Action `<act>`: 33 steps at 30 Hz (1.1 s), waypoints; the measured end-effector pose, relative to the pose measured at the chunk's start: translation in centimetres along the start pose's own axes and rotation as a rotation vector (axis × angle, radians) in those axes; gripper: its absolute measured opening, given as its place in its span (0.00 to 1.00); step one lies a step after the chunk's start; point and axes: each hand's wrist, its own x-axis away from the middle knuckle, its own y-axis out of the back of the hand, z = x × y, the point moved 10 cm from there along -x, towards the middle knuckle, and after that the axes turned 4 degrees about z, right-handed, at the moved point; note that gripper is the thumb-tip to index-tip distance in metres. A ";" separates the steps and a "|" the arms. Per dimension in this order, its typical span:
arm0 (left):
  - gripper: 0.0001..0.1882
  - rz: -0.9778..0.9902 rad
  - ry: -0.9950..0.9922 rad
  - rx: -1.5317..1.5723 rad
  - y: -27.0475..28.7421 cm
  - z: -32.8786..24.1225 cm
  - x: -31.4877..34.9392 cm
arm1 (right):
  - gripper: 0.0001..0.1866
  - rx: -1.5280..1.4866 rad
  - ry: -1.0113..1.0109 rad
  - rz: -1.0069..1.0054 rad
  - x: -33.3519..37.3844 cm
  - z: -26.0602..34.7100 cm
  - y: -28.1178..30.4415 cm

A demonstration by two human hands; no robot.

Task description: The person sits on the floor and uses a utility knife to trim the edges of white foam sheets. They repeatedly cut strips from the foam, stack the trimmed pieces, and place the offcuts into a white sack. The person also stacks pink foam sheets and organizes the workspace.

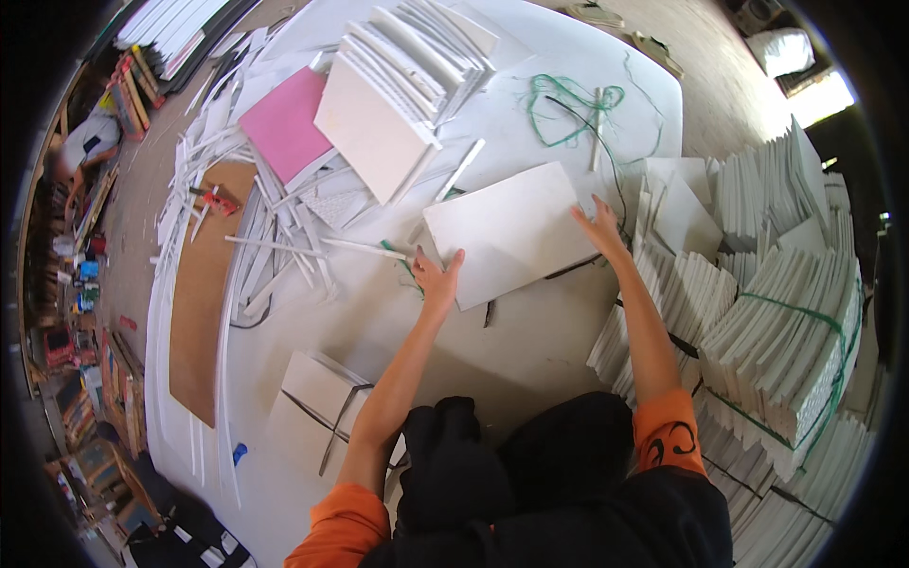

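A white rectangular stack of board or paper sheets (pixel 511 232) lies in front of me on the white surface, a black strap (pixel 573 268) running beneath it. My left hand (pixel 437 279) is at its left edge, fingers spread and thumb up beside the near left corner. At the right edge is my right hand (pixel 601 229), its fingers stretched out and apart. Both hands look open; whether they touch the stack I cannot tell. Near my left forearm sits a smaller white bundle (pixel 322 398) crossed by black straps.
Tall white stacks (pixel 781 331), some tied with green string, rise at the right. More sheets (pixel 388 104) and a pink sheet (pixel 289 123) lie far left, among white offcut strips (pixel 270 265) and a brown board (pixel 204 303). Tangled green string (pixel 568 109) lies at the far side.
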 end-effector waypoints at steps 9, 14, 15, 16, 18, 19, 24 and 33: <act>0.44 0.441 0.093 0.636 -3.9 1.2 -3.1 | 0.54 -0.369 -0.243 0.316 0.6 0.9 -4.6; 0.39 0.382 -0.014 0.553 -0.6 -0.8 -1.2 | 0.48 -0.663 -0.293 0.403 4.3 1.9 -4.4; 0.39 0.384 -0.077 0.559 0.4 -2.1 -0.6 | 0.47 -0.773 -0.224 0.387 4.7 2.3 -3.9; 0.39 0.386 -0.134 0.571 1.4 -3.2 0.0 | 0.46 -0.875 -0.158 0.373 4.9 2.4 -3.4; 0.40 0.412 -0.257 0.520 3.1 -4.1 0.5 | 0.47 -0.701 0.002 0.298 5.0 2.9 -1.8; 0.40 0.440 -0.324 0.455 3.9 -4.1 0.4 | 0.47 -0.616 0.082 0.259 5.1 3.5 -1.1; 0.42 0.483 -0.516 0.407 2.8 -2.9 1.0 | 0.55 -0.731 0.140 0.380 7.5 3.6 -4.4; 0.41 0.738 -0.273 0.228 -1.0 -8.7 -0.3 | 0.44 -0.610 0.182 -0.015 7.7 6.1 7.2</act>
